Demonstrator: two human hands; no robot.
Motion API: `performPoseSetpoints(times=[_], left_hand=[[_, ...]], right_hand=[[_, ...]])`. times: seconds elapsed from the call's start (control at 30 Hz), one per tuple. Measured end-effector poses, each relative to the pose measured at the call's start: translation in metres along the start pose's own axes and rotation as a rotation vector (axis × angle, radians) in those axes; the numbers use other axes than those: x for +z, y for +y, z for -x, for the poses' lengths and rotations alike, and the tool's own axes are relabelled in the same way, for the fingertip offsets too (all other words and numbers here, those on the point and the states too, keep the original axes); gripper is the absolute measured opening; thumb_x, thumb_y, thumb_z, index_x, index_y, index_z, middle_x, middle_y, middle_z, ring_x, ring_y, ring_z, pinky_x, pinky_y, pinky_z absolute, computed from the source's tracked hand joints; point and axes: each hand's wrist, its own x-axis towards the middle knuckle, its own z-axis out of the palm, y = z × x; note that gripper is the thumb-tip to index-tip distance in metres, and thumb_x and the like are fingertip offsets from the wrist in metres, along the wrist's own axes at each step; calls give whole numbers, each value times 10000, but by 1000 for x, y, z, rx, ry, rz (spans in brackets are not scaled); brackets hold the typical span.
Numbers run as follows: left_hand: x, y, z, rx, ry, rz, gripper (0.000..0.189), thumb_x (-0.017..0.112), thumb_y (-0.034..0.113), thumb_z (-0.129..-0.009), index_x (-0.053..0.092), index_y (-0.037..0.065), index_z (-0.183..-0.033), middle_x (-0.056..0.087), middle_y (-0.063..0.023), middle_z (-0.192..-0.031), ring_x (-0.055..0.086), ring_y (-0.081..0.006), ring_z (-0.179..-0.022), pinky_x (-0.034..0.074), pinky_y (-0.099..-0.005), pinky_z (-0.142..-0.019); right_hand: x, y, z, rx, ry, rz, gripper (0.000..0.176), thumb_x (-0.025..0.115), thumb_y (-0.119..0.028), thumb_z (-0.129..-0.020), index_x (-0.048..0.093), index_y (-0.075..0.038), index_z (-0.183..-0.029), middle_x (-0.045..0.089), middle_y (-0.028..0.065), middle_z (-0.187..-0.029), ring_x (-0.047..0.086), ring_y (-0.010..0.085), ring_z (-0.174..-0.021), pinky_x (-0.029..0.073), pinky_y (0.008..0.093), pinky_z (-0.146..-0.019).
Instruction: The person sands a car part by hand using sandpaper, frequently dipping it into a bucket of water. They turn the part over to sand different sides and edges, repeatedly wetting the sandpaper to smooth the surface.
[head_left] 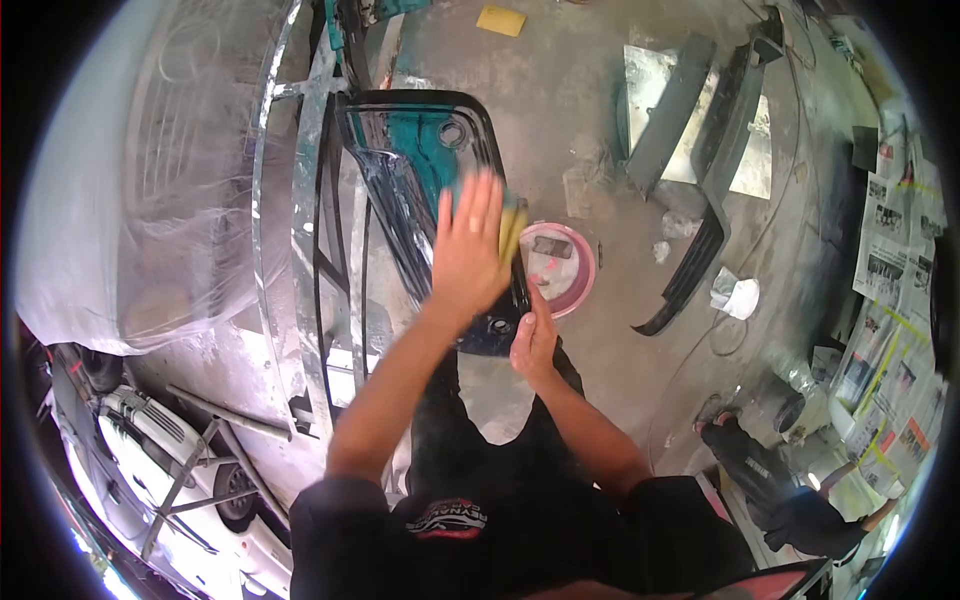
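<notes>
A yellow-green sponge [513, 228] is lying on the dark panel [410, 165] at centre frame, the left hand [468, 255] pressing it flat, fingers spread open. The right hand [532, 345] is gripping the dark panel's lower edge just below. A pink bowl [575, 280] is sitting just right of it.

bare floor [560, 100] lies open beyond the pink bucket [580, 292]. left of the bucket, the dark panel [400, 170] and metal stand [305, 235] block passage; right of it, bumper parts [682, 120] crowd the floor.
</notes>
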Motion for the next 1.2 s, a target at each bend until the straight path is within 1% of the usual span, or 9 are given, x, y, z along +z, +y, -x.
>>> performPoseSetpoints(times=[0.07, 0.13, 0.27, 0.4, 0.53, 0.67, 0.87, 1.03, 1.2], left_hand=[[13, 22, 72, -42, -245, 316, 654, 563, 257, -922, 378, -54, -1467, 360, -212, -1552, 302, -350, -1465, 190, -550, -1190], [17, 7, 100, 296, -400, 189, 676, 587, 266, -906, 377, -36, -1473, 361, -205, -1551, 308, -369, -1457, 187, -554, -1193], [-9, -36, -13, 195, -30, 32, 607, 557, 265, -961, 384, -21, -1467, 389, -203, -1533, 315, -346, -1458, 200, -551, -1191], [20, 20, 58, -239, 43, 181, 663, 522, 251, -959, 309, -121, -1465, 298, -290, -1557, 247, -446, -1468, 160, -585, -1192], [25, 12, 89, -229, -53, 227, 684, 490, 255, -982, 243, -125, -1494, 250, -319, -1566, 216, -453, -1478, 144, -583, -1197], [6, -39, -19, -332, 193, 111, 620, 459, 238, -1006, 280, -90, -1500, 244, -320, -1568, 230, -471, -1466, 177, -568, -1194], [28, 0, 90, -134, -65, 173, 659, 503, 271, -968, 322, -130, -1458, 313, -325, -1535, 252, -455, -1466, 180, -555, -1197], [-4, -65, -39, -188, 151, 36, 658, 506, 283, -972, 322, -107, -1469, 304, -301, -1549, 250, -427, -1470, 180, -540, -1200], [9, 9, 88, -134, -338, 177, 664, 564, 273, -937, 356, -86, -1455, 357, -285, -1527, 299, -401, -1459, 178, -540, -1201]], right_hand=[[-2, -7, 9, 291, -54, -153, 462, 376, -235, -1040, 510, 49, -1379, 618, 264, -1247, 618, 379, -1155, 467, 407, -997], [4, 0, 7, 141, 36, -263, 487, 347, -273, -1053, 520, 52, -1372, 642, 264, -1218, 642, 359, -1128, 478, 399, -977], [6, 2, 16, 229, 18, -122, 517, 338, -337, -1066, 553, 43, -1342, 641, 271, -1216, 637, 367, -1137, 472, 408, -980], [3, -2, 13, 300, -39, -93, 508, 344, -332, -1058, 547, 46, -1330, 630, 269, -1217, 623, 386, -1145, 464, 428, -992], [3, -6, 12, 233, -5, -39, 518, 344, -342, -1056, 543, 49, -1330, 628, 264, -1216, 618, 393, -1143, 462, 435, -993], [5, -6, 7, 209, 0, -82, 536, 336, -341, -1053, 534, 77, -1324, 633, 266, -1213, 619, 403, -1137, 461, 440, -997], [6, -2, 10, 189, 15, -5, 516, 334, -324, -1053, 539, 68, -1319, 637, 270, -1202, 623, 399, -1130, 467, 439, -980], [3, -11, 4, 220, -45, -114, 580, 299, -362, -1082, 488, 119, -1344, 617, 253, -1261, 588, 325, -1208, 420, 399, -1055], [8, -4, 4, 173, 23, -45, 489, 347, -296, -1048, 535, 65, -1320, 636, 268, -1200, 632, 396, -1110, 476, 435, -970]])
